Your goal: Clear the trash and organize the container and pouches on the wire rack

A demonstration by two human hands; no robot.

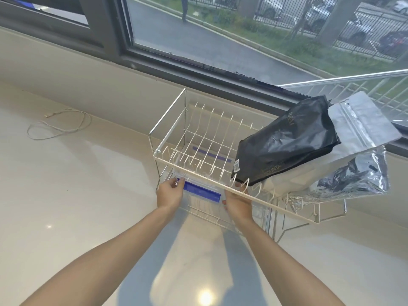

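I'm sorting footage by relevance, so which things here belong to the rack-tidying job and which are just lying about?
Part of the job:
- wire rack
- clear container with blue clips, held by left hand and right hand under the upper tier
- black pouch on the upper tier
- silver pouch beneath it

Just lying about:
- white cable on the counter

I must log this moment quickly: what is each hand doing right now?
Left hand: closed on the clear container at its blue clip.
Right hand: holding the same container's right side.
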